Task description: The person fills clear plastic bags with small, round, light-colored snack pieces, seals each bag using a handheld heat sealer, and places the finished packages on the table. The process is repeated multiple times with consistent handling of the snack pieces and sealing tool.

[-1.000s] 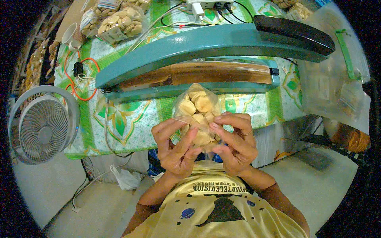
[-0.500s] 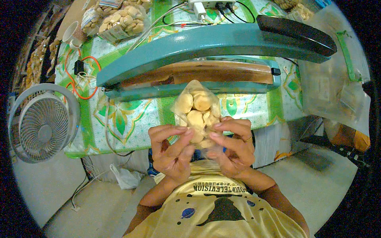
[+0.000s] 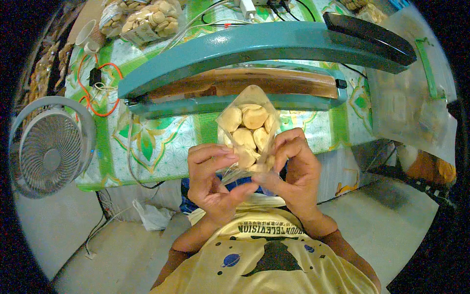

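Note:
Between my hands is a clear plastic bag (image 3: 253, 128) of round, flat, pale-yellow pieces like small biscuits, its pointed corner toward the far side. My left hand (image 3: 215, 177) grips its left side near the lower end, fingers on the plastic and thumb below. On the other side my right hand (image 3: 293, 164) holds the bag's right edge between curled fingers and thumb. Just beyond the bag stands a teal impulse bag sealer (image 3: 220, 51) with a black handle, its long arm raised above the brown sealing strip (image 3: 254, 84). The bag's tip overlaps the sealer's front edge in view.
A grey round fan (image 3: 51, 147) stands at the left. At the back left are filled bags (image 3: 152, 22) and a paper cup (image 3: 89, 35). An orange cord (image 3: 82, 93) and a power strip lie on the patterned tablecloth (image 3: 161, 132). Clear plastic sheeting (image 3: 401, 98) hangs at the right.
The bag has risen slightly away from me and stands more upright, its pieces showing more plainly. My left thumb has swung toward the bag's bottom, and my right hand has shifted a little right.

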{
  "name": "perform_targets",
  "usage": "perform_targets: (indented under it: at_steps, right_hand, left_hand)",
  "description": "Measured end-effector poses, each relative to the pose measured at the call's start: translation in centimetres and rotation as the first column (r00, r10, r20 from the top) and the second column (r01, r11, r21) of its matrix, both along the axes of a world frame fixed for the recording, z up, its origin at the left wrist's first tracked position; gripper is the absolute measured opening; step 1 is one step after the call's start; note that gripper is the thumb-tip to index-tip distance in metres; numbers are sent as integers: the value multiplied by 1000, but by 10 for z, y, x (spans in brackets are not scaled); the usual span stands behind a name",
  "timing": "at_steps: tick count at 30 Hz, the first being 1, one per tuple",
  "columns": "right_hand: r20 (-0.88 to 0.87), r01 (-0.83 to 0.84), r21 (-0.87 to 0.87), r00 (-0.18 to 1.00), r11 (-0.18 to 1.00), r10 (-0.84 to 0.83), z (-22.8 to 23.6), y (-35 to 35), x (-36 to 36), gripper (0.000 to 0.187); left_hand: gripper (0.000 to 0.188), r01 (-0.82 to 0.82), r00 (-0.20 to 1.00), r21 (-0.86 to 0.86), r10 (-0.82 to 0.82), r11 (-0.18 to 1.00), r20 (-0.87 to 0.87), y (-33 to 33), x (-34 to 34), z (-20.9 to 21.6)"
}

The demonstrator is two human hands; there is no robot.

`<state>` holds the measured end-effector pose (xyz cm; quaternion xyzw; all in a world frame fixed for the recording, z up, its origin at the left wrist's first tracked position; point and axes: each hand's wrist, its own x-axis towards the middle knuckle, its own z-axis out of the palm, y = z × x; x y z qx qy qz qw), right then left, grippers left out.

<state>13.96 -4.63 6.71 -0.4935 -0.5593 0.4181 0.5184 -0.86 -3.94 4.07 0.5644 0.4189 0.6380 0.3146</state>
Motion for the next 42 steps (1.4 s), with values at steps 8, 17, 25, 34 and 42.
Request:
perform_targets:
  at_steps: [8, 17, 25, 34, 42]
  right_hand:
    - [-128, -33, -5, 991, 999, 32, 6, 7, 8, 36]
    - [88, 76, 83, 993, 994, -84, 12, 2, 2, 20]
    - [249, -57, 158, 968, 986, 16, 22, 28, 16, 14]
    - [275, -77, 294, 961, 953, -7, 22, 45, 21, 11]
    - [252, -36, 356, 966, 934, -59, 28, 44, 29, 14]
  left_hand:
    - [22, 40, 980, -8, -38, 999, 195, 4, 1, 4]
    - [25, 56, 998, -54, -58, 997, -28, 10, -9, 11]
    - [17, 177, 980, 63, -170, 982, -107, 51, -23, 32]
    - [16, 321, 935, 88, -300, 943, -191, 64, -41, 26]
    - [16, 338, 931, 117, -315, 934, -183, 65, -45, 28]
